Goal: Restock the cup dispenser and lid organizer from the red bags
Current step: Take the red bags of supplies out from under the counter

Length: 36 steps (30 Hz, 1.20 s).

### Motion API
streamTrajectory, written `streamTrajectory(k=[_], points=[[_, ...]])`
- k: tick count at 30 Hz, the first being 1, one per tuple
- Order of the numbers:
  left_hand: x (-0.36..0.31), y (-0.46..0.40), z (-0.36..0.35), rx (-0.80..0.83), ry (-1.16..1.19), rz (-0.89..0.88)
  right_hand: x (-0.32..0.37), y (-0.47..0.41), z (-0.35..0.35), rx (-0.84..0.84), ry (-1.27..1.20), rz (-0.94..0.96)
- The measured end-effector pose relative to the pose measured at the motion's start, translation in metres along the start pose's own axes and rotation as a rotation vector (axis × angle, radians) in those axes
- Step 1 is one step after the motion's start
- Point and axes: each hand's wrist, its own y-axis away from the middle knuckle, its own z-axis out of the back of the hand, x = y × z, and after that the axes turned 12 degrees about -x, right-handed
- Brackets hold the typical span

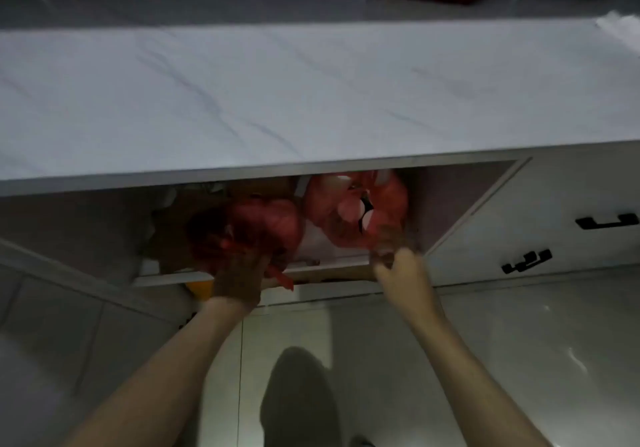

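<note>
Two red plastic bags sit in the open cabinet under the white marble counter [311, 93]. The darker left bag [256, 228] is gripped at its lower end by my left hand [239, 277]. White round shapes show through the paler right bag [356, 211]. My right hand [398, 263] is curled at that bag's lower right corner and seems to pinch its plastic; the frame is blurred there. No cup dispenser or lid organizer is in view.
The cabinet doors stand open, one to the left [69, 239] and one to the right [485, 197]. Black drawer handles [606, 221] are on the right. A cardboard box [194, 204] sits behind the left bag. Below lie a glossy tiled floor and my leg [298, 398].
</note>
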Motion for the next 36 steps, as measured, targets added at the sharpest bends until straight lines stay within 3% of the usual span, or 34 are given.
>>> streamTrajectory(k=[3,5,10,14,17,29,33,36], points=[[0.01,-0.001,-0.022,-0.05,-0.056,-0.118,-0.009,-0.026,-0.027,-0.081,-0.219,0.056],[0.019,-0.007,-0.034,-0.062,-0.133,-0.133,-0.004,-0.047,-0.04,-0.091,-0.294,-0.004],[0.024,-0.009,-0.036,-0.342,-0.067,-0.197,-0.016,-0.077,-0.057,-0.238,-0.417,-0.054],[0.03,-0.005,-0.033,-0.465,0.06,-0.059,-0.002,-0.087,-0.053,-0.406,-0.156,0.155],[0.03,-0.001,-0.027,-0.541,0.11,-0.049,0.006,-0.095,-0.054,-0.357,0.056,0.306],[-0.003,0.026,0.009,-0.661,0.433,0.133,0.004,-0.064,-0.051,-0.428,-0.119,0.103],[-0.012,0.05,0.05,-0.629,0.482,0.205,0.019,-0.03,-0.024,-0.441,-0.068,0.075],[-0.027,0.086,0.087,-0.644,0.594,0.303,0.046,-0.009,0.0,-0.355,0.051,0.031]])
